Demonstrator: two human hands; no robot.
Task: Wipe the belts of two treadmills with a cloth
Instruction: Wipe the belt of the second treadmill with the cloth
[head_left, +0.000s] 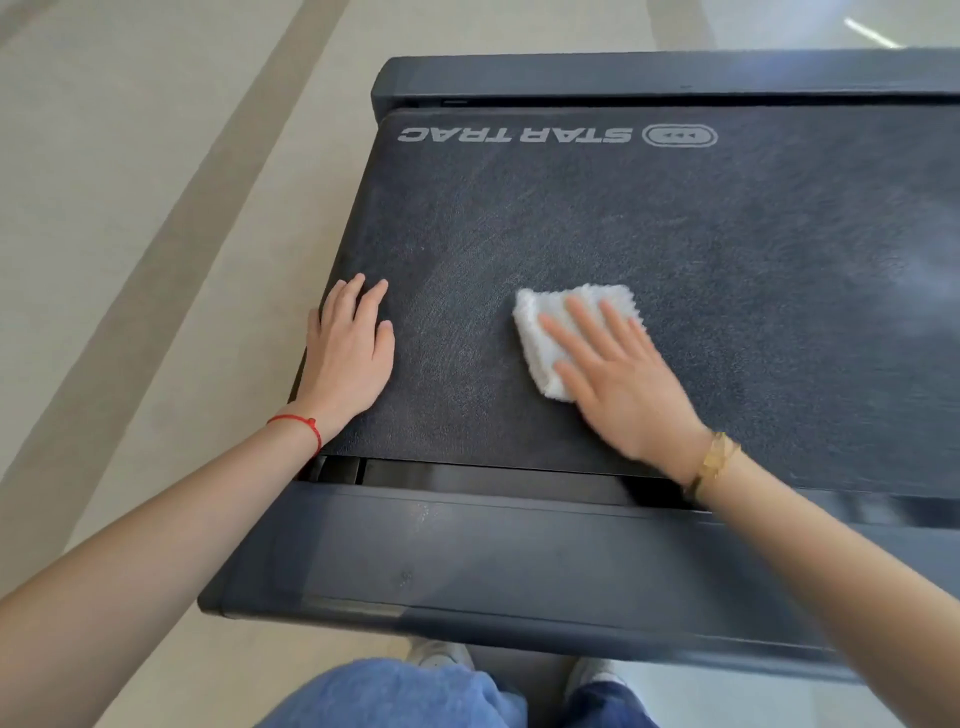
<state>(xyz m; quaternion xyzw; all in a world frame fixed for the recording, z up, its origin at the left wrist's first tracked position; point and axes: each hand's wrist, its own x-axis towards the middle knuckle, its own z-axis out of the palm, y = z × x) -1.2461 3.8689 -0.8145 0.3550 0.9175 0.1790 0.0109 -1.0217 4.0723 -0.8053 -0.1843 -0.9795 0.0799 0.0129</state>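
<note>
Head view:
- Treadmill belt: dark charcoal, finely textured surface with faint pale streaks running across it. White "STAR TRAC" lettering with an oval logo sits at the far edge and reads upside down from the wearer's side.
- Belt orientation: it runs off the right edge of the frame, so its long axis lies left to right. Its left end is in view.
- Side rails: a dark near rail lies between the person and the belt, and a matching far rail runs along the belt's other side.
- Cloth: white, fluffy pile, folded into a small pad. It lies flat on the belt, near the middle of the visible part and towards the near side, its long axis running near to far with a slight tilt.
- Right hand: fingers straight and spread, pressing flat on the cloth and covering its near right portion. The hand shows slight blur. A gold bracelet is on the wrist.
- Left hand: grip relaxed, holding nothing, palm flat on the belt's left margin, well apart from the cloth. A red string bracelet is on the wrist.
- Floor: pale with broad beige bands, to the left of the machine.
- Blue jeans and white shoes show at the bottom edge.
</note>
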